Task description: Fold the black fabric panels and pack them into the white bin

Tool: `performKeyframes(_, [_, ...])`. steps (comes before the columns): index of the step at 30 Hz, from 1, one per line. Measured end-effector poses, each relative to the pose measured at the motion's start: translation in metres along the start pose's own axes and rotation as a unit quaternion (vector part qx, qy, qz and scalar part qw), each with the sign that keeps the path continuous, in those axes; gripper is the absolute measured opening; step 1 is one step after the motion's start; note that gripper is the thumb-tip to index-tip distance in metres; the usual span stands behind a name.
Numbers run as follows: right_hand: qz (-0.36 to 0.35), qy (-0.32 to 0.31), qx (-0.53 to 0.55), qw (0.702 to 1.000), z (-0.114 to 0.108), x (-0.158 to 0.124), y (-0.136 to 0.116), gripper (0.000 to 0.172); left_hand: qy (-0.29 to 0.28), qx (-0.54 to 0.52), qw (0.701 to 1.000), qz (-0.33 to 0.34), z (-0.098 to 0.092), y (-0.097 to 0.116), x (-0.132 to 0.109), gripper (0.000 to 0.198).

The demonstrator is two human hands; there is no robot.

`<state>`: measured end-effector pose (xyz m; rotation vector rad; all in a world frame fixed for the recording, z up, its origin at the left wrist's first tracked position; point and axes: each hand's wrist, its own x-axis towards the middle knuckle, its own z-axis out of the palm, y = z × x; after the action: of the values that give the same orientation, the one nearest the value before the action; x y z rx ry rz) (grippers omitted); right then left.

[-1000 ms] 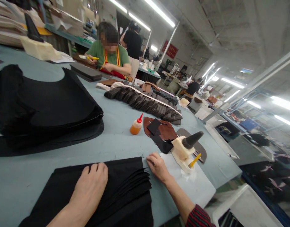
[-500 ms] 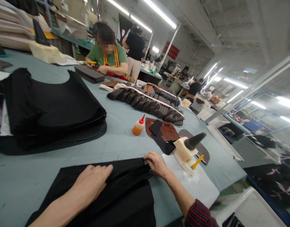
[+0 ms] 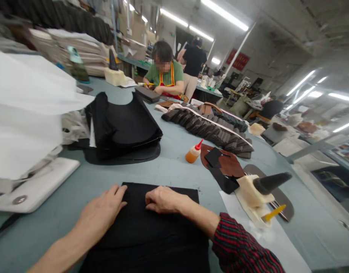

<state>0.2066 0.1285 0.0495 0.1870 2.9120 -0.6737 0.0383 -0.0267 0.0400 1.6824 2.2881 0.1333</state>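
Note:
A stack of black cloth [image 3: 160, 235] lies in front of me on the table, its far edge fairly straight. My left hand [image 3: 106, 204] rests flat over its left edge, fingers stretched out. Near the far edge, my right hand [image 3: 163, 200] lies on top of the cloth with its fingers curled in. Whatever may be between those fingers is hidden. Beyond my hands stands a small glue bottle [image 3: 193, 152] with a red pointed cap. To its right, black pieces [image 3: 214, 157] lie on a brown leather panel [image 3: 231, 165].
A pile of black pieces [image 3: 129, 121] sits farther left, behind a white flat device [image 3: 40, 185] and white sheets [image 3: 26, 113]. At right is a cream block [image 3: 252, 193] holding a black cone [image 3: 272, 182]. Across the table a person [image 3: 165, 74] works beside rows of dark pieces [image 3: 208, 127].
My right hand has left the cloth's right corner and moved left onto its top. My left hand has shifted to the left edge. The view has swung left, bringing the white device into sight.

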Motion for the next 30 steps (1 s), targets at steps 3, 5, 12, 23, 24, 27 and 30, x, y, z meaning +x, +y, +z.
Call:
performKeyframes(3, [0.009, 0.127, -0.054, 0.990, 0.026, 0.011, -0.010, 0.010, 0.007, 0.031, 1.000, -0.002, -0.005, -0.003, 0.001, 0.030])
performKeyframes(5, [0.013, 0.187, -0.060, 0.980, 0.040, 0.009, -0.009, 0.009, 0.006, 0.036, 0.999, 0.004, -0.006, -0.002, -0.001, 0.029])
performKeyframes(12, [0.019, 0.272, -0.006, 0.962, 0.052, 0.003, -0.004, 0.015, 0.055, 0.103, 0.993, 0.026, -0.016, 0.009, -0.003, 0.033])
performKeyframes(23, [0.028, 0.330, 0.005, 0.944, 0.056, 0.007, 0.000, 0.009, 0.084, 0.077, 0.993, -0.005, -0.014, 0.005, -0.010, 0.022])
performKeyframes(24, [0.031, 0.330, 0.002, 0.943, 0.056, 0.006, -0.001, 0.008, 0.095, 0.075, 0.993, -0.013, -0.013, 0.004, -0.009, 0.021])
performKeyframes(27, [0.027, 0.305, -0.022, 0.952, 0.054, 0.006, -0.003, 0.001, 0.117, 0.054, 0.992, -0.006, -0.010, 0.003, -0.007, 0.024])
performKeyframes(30, [0.014, 0.268, -0.058, 0.962, 0.050, 0.006, -0.006, 0.010, 0.073, 0.034, 0.997, 0.012, -0.007, 0.000, -0.004, 0.026])
